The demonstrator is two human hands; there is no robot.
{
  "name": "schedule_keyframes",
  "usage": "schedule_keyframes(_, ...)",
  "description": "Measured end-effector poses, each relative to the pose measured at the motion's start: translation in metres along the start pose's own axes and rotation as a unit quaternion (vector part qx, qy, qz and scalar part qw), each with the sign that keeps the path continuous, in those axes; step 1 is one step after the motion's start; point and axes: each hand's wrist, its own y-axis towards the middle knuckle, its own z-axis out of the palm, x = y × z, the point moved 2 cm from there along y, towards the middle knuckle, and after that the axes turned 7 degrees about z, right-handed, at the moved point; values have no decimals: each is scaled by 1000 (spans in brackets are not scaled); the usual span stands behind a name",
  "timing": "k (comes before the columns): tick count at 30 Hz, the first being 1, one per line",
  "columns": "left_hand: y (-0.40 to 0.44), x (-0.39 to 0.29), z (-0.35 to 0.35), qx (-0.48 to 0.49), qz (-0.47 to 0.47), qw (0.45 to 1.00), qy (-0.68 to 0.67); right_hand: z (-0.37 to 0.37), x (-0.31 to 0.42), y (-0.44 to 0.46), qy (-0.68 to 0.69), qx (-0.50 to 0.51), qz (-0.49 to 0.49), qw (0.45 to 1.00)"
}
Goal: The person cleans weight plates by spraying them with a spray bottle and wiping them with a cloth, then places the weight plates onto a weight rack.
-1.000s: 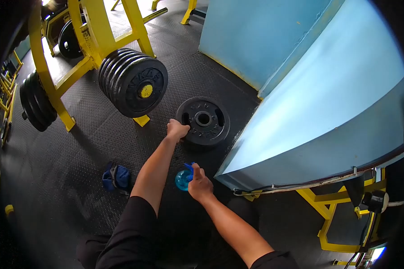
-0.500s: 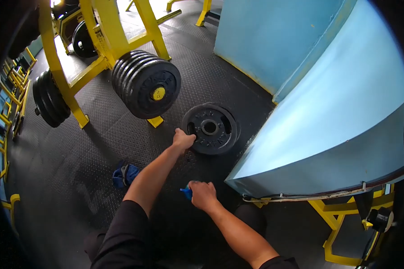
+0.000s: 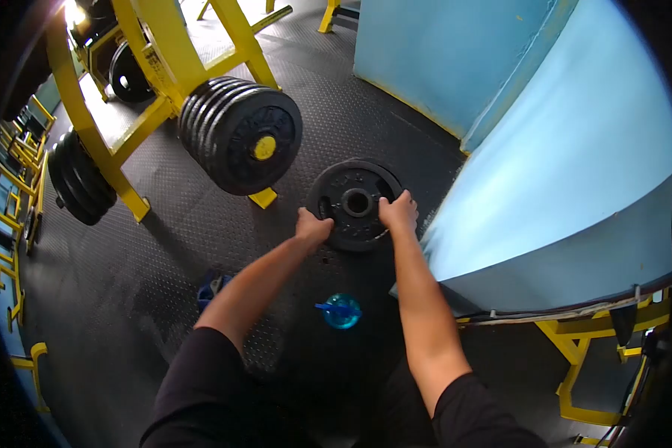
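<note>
A black weight plate [image 3: 357, 231] with a round centre hole lies over another plate on the dark floor, at the middle of the view. My left hand [image 3: 314, 226] grips its left edge, with the thumb on top. On the right side my right hand [image 3: 399, 210] is closed round the rim, its thumb near the hole. Below the plate, between my forearms, a translucent blue spray bottle [image 3: 342, 310] stands on the floor, touched by neither hand. A blue cloth-like item [image 3: 210, 290] lies partly behind my left forearm.
A yellow rack [image 3: 160, 60] at the upper left carries several black plates [image 3: 239, 142] close to my left hand. A light blue wall-like structure [image 3: 545, 187] rises at the right. Yellow equipment [image 3: 575, 373] stands at the lower right, and more lines the far left.
My right hand has let go of the spray bottle, now standing on the floor, and has moved up to the plate's right edge. My left hand stays at the left edge.
</note>
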Motion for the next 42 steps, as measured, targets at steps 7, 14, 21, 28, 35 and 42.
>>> schedule_keyframes(7,1,14,4,39,-4,994,-102,15,-8,33,-50,-24,-26,998)
schedule_keyframes(14,20,12,-10,78,14,996,-50,16,-25,24,-64,-59,-25,996)
schedule_keyframes(21,-13,28,-80,44,39,998,-23,49,-25,-16,-55,-19,-111,992)
schedule_keyframes(28,-42,118,-160,-28,-1,999,-43,103,25,-85,-74,11,-266,961)
schedule_keyframes(35,-90,194,-212,-86,-100,991,30,189,36,-147,-119,149,-321,928)
schedule_keyframes(42,-118,213,-209,-47,-240,970,19,209,33,-168,-223,293,-267,890)
